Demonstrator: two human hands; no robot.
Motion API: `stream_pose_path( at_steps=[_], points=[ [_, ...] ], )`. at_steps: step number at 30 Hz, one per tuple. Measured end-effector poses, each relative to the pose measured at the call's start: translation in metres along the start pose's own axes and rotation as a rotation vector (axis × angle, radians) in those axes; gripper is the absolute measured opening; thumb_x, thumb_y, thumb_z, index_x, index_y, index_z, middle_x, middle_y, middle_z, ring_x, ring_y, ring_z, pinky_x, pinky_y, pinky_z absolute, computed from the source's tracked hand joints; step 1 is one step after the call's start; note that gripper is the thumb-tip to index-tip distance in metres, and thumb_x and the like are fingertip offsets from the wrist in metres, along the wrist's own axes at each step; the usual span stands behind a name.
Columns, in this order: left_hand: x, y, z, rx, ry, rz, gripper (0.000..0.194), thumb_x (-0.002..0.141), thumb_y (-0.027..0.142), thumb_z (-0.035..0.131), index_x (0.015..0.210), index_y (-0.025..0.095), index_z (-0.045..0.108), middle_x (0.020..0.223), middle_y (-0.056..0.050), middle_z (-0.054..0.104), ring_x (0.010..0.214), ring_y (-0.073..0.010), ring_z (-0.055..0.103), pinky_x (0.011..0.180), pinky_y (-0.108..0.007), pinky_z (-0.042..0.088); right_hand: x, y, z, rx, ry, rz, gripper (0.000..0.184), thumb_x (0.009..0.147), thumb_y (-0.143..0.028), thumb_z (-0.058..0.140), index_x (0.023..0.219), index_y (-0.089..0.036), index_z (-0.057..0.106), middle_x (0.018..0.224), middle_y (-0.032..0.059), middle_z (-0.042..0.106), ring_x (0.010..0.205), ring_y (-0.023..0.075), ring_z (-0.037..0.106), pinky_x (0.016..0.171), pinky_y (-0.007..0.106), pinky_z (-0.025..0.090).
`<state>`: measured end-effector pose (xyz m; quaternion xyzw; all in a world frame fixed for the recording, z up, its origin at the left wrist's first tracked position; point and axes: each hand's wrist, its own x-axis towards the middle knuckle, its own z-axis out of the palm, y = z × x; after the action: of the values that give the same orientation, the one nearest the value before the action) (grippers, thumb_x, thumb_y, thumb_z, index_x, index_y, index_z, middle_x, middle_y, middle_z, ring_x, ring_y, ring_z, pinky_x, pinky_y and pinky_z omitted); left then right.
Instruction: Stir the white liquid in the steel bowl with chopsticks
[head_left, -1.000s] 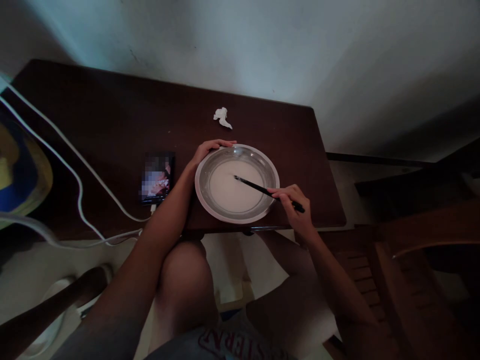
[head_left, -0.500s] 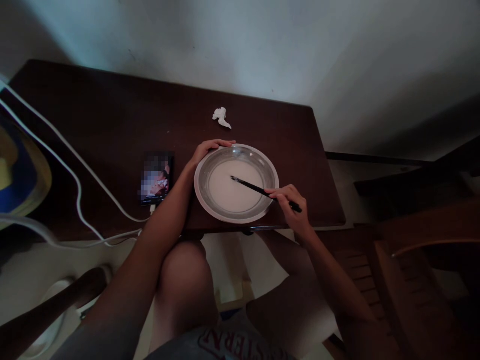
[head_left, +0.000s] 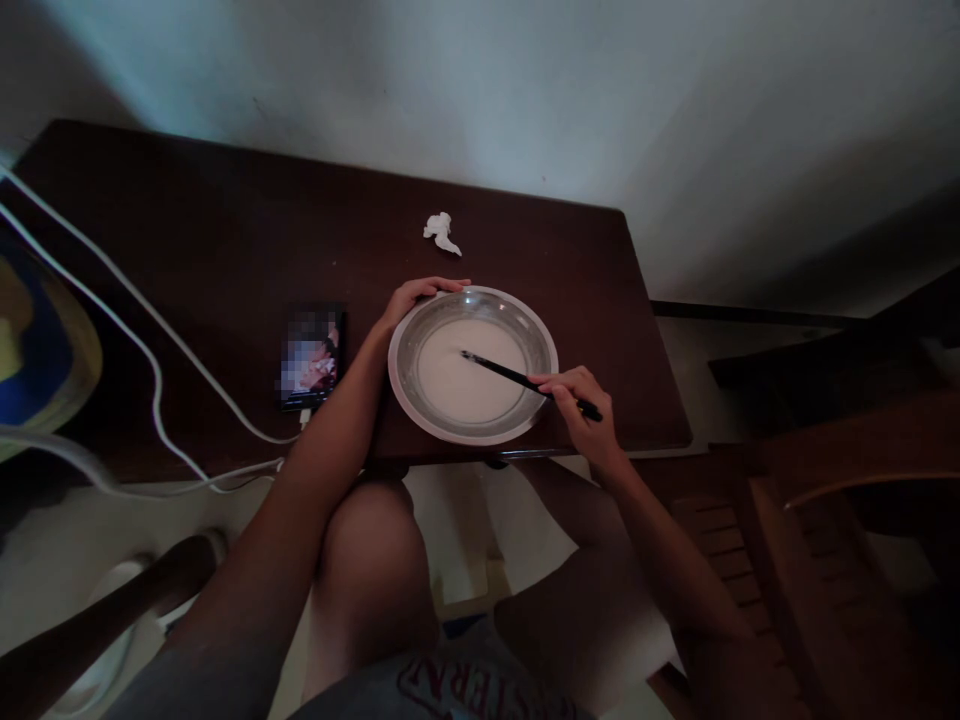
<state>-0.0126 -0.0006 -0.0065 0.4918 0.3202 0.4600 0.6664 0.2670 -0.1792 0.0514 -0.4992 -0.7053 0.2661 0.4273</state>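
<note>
A wide metal basin (head_left: 403, 385) rests near the front edge of the dark table, with a milky white liquid (head_left: 480, 385) in its bottom. Around its far left rim lies my left hand (head_left: 420, 292), fingers along the outside, holding it steady. My right hand (head_left: 581, 405) is closed on black chopsticks (head_left: 510, 373), gripped together near their upper end. They slope down to the left over the basin's near right rim, and their tips touch the liquid close to its middle.
Crumpled white tissue (head_left: 441, 233) lies behind the basin. Left of my forearm is a lit phone (head_left: 311, 360) with a white cable (head_left: 225, 395) plugged in. A wall rises behind the table (head_left: 225, 220); a wooden chair (head_left: 772, 520) stands at the right.
The chopstick tips have shifted only very slightly in the liquid, where a faint ripple shows. My left hand stays on the rim.
</note>
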Motion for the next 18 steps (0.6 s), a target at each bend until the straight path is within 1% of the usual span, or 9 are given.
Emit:
stream_pose_path(
  at_steps=[3, 5, 7, 8, 11, 13, 15, 18],
  points=[
    [-0.001, 0.000, 0.000, -0.008, 0.006, 0.002, 0.034, 0.066, 0.021, 0.052, 0.083, 0.015, 0.081, 0.113, -0.010, 0.077, 0.129, -0.0334, 0.058, 0.120, -0.047, 0.029, -0.001, 0.001, -0.010, 0.047, 0.141, 0.045, 0.030, 0.098, -0.034, 0.050, 0.077, -0.026, 0.070, 0.090, 0.0015, 0.081, 0.085, 0.0216, 0.068, 0.083, 0.043, 0.047],
    [-0.001, 0.000, 0.000, -0.010, 0.010, -0.003, 0.033, 0.067, 0.022, 0.053, 0.083, 0.015, 0.081, 0.114, -0.011, 0.076, 0.129, -0.0332, 0.058, 0.120, -0.047, 0.029, -0.003, 0.001, -0.014, 0.106, 0.187, 0.066, 0.036, 0.099, -0.034, 0.048, 0.071, -0.026, 0.068, 0.082, 0.0006, 0.080, 0.080, 0.0205, 0.068, 0.082, 0.042, 0.047],
    [-0.001, 0.000, 0.000, 0.004, 0.010, -0.001, 0.033, 0.066, 0.022, 0.053, 0.082, 0.015, 0.081, 0.114, -0.010, 0.076, 0.129, -0.0332, 0.058, 0.120, -0.047, 0.028, -0.004, 0.001, -0.013, 0.139, 0.167, 0.075, 0.038, 0.100, -0.034, 0.047, 0.069, -0.025, 0.067, 0.079, -0.0002, 0.079, 0.077, 0.0195, 0.068, 0.082, 0.042, 0.047],
    [-0.001, 0.000, 0.000, 0.010, 0.010, 0.002, 0.033, 0.066, 0.022, 0.054, 0.083, 0.016, 0.081, 0.114, -0.010, 0.076, 0.129, -0.0330, 0.058, 0.120, -0.047, 0.028, -0.004, 0.001, -0.010, 0.140, 0.131, 0.073, 0.037, 0.100, -0.035, 0.047, 0.070, -0.026, 0.068, 0.080, -0.0003, 0.079, 0.078, 0.0195, 0.068, 0.083, 0.042, 0.047],
    [-0.001, 0.001, 0.001, -0.001, 0.008, -0.011, 0.032, 0.067, 0.022, 0.053, 0.083, 0.016, 0.081, 0.113, -0.010, 0.077, 0.128, -0.0320, 0.059, 0.120, -0.046, 0.029, -0.004, -0.001, -0.001, 0.083, -0.022, 0.034, 0.029, 0.098, -0.035, 0.050, 0.079, -0.027, 0.071, 0.093, -0.0002, 0.081, 0.084, 0.0203, 0.068, 0.083, 0.042, 0.046],
    [-0.002, 0.001, 0.001, -0.019, 0.009, -0.019, 0.032, 0.068, 0.022, 0.053, 0.083, 0.016, 0.081, 0.113, -0.010, 0.076, 0.128, -0.0317, 0.059, 0.119, -0.045, 0.030, -0.002, -0.002, 0.003, 0.011, -0.091, -0.005, 0.024, 0.097, -0.035, 0.052, 0.086, -0.028, 0.072, 0.102, -0.0004, 0.081, 0.085, 0.0202, 0.067, 0.081, 0.042, 0.044],
    [-0.002, 0.000, 0.002, -0.026, 0.015, -0.014, 0.033, 0.067, 0.021, 0.053, 0.083, 0.016, 0.081, 0.113, -0.010, 0.076, 0.129, -0.0322, 0.058, 0.120, -0.045, 0.029, 0.000, -0.002, 0.002, -0.043, -0.072, -0.018, 0.022, 0.097, -0.034, 0.053, 0.089, -0.029, 0.072, 0.105, -0.0006, 0.081, 0.084, 0.0199, 0.065, 0.081, 0.042, 0.043],
    [-0.002, -0.001, 0.001, -0.028, 0.025, -0.024, 0.033, 0.066, 0.021, 0.053, 0.082, 0.014, 0.081, 0.113, -0.011, 0.076, 0.129, -0.0335, 0.058, 0.120, -0.046, 0.029, 0.000, -0.001, -0.007, -0.020, 0.076, 0.012, 0.028, 0.099, -0.034, 0.050, 0.082, -0.028, 0.071, 0.096, -0.0004, 0.081, 0.084, 0.0204, 0.066, 0.084, 0.043, 0.043]
  ],
)
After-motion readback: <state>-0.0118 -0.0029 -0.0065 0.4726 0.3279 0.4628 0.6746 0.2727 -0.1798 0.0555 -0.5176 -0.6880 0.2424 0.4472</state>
